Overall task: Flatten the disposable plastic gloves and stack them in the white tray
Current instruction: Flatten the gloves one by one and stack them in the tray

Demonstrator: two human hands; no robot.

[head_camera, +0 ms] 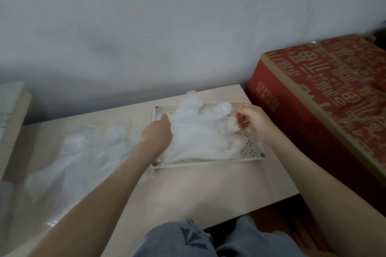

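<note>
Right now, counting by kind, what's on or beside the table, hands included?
Glove piles: 2, the tray pile and the table pile; single gloves uncountable
White tray: 1
Red box: 1
Hands: 2, left hand, right hand
Total: 6

Your left hand (157,133) lies knuckles-up on the glove (198,131), so its fingertips are out of sight, and you cannot tell whether they pinch the film or only press it. That glove covers most of the tray (208,162) floor, and how many lie beneath it cannot be told. The clear pile (83,152) to the left blurs into the table (208,190), so its count is unreadable. The red box (323,100) runs off the right edge.
</note>
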